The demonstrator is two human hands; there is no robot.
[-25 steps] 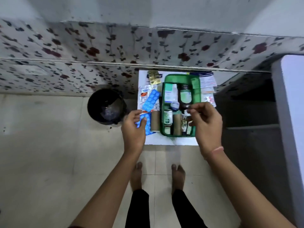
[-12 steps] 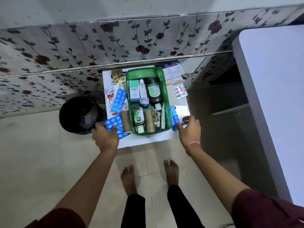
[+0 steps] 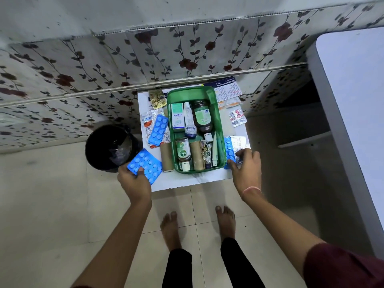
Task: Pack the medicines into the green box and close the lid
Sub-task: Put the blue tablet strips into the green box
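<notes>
The green box stands open in the middle of the white bench, with bottles and a carton inside. The left hand is closed on a blue blister pack at the bench's near left corner. The right hand pinches another blue blister pack and silver strips just beside the box's right wall.
</notes>
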